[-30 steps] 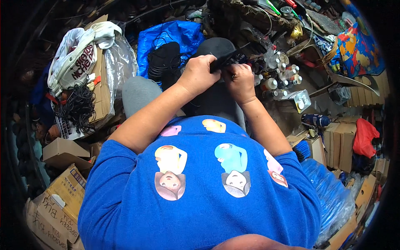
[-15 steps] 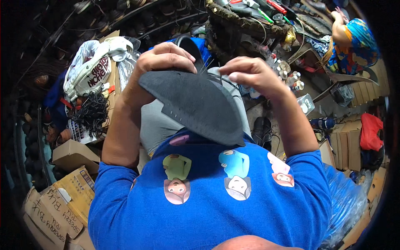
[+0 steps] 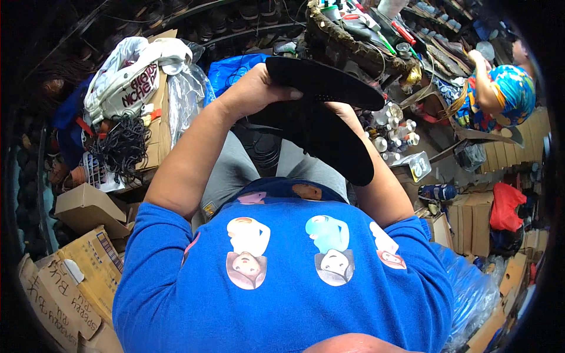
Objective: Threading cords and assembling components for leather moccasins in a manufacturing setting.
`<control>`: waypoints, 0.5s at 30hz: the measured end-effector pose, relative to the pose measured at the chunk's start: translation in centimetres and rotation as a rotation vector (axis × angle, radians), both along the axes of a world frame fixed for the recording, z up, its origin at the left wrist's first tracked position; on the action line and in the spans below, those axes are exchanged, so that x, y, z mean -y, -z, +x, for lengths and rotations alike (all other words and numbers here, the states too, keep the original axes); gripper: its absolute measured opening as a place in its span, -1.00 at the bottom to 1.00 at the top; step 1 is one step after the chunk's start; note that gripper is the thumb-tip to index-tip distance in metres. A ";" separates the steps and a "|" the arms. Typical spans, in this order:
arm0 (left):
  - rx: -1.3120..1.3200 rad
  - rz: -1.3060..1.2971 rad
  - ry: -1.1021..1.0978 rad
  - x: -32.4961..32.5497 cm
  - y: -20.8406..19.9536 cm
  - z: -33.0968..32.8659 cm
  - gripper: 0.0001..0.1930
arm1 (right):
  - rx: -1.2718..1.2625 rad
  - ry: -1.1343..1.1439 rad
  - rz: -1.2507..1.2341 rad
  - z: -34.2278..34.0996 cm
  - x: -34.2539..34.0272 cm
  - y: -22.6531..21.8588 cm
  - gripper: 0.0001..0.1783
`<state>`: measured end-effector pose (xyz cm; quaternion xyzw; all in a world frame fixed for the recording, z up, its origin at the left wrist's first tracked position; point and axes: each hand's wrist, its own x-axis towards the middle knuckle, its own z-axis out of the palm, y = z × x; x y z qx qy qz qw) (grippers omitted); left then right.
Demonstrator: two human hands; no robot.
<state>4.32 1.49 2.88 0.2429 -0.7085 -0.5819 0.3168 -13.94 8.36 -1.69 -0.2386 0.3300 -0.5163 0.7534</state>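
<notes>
A black felt-like piece point(image 3: 338, 141) with two broad, rounded flaps is held up above my lap. A row of small light stitches or holes runs near its middle. My left hand point(image 3: 259, 93) grips its left side, the thumb lying on top and the other fingers hidden around the edge. My right hand point(image 3: 341, 110) is behind the piece on its right side; only a bit of it shows, and its fingers are hidden. Below the piece, dark coiled cord point(image 3: 259, 147) lies between my knees.
A cluttered workbench point(image 3: 353, 35) with tools stands ahead. Another person point(image 3: 500, 91) sits at the far right. Small bottles point(image 3: 400, 138) cluster right of my hands. At left are a white cloth bag point(image 3: 129, 76), black laces point(image 3: 123, 144) and cardboard boxes point(image 3: 91, 212).
The black piece has been turned and lifted away from my belly. My right hand, earlier pinching thread above it, has gone behind it. My left hand has shifted right. The other person's head now shows.
</notes>
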 end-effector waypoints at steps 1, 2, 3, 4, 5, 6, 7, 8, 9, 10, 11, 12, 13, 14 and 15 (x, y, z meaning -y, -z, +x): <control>-0.014 0.018 -0.001 0.2 0.3 0.1 -0.71 | -0.047 0.090 -0.147 0.5 0.1 -0.4 -0.62; -0.017 0.022 -0.002 0.3 0.4 -0.2 -0.71 | -0.051 0.090 -0.144 -0.1 0.4 0.7 -0.62; -0.003 0.047 0.010 0.2 0.4 -0.4 -0.71 | -0.087 0.103 -0.158 -0.7 0.4 1.7 -0.63; 0.010 0.072 0.021 0.2 0.4 -0.6 -0.70 | -0.122 0.117 -0.173 -1.6 0.5 2.8 -0.64; 0.009 0.071 0.023 0.2 0.4 -0.8 -0.70 | -0.157 0.130 -0.192 -2.8 0.8 3.7 -0.65; 0.014 0.045 0.037 0.3 0.4 -1.0 -0.71 | -0.189 0.145 -0.209 -3.7 2.0 4.6 -0.66; 0.018 0.019 0.051 0.4 0.5 -1.2 -0.71 | -0.222 0.160 -0.227 -4.1 2.8 5.8 -0.67; 0.015 0.023 0.056 0.5 0.5 -1.4 -0.71 | -0.260 0.177 -0.240 -4.6 2.2 6.8 -0.67; 0.021 0.034 0.058 0.6 0.5 -1.3 -0.72 | -0.297 0.186 -0.254 -5.1 3.9 7.3 -0.68; 0.027 0.045 0.060 0.6 0.5 -1.3 -0.73 | -0.334 0.195 -0.268 -5.0 3.0 8.6 -0.69; 0.027 0.047 0.064 0.4 0.4 -1.5 -0.73 | -0.369 0.210 -0.284 -5.3 4.0 9.5 -0.70; 0.031 0.066 0.083 0.2 0.3 -1.7 -0.70 | -0.404 0.227 -0.303 -5.5 3.7 10.6 -0.71; 0.035 0.085 0.104 0.1 0.2 -1.9 -0.67 | -0.441 0.243 -0.321 -6.1 3.8 11.4 -0.72; 0.035 0.084 0.073 0.2 0.4 -1.3 -0.67 | -0.435 0.214 -0.330 -4.4 3.6 8.9 -0.72; 0.052 0.017 0.067 0.2 0.8 -0.7 -0.69 | -0.353 0.203 -0.395 -1.7 2.2 3.9 -0.80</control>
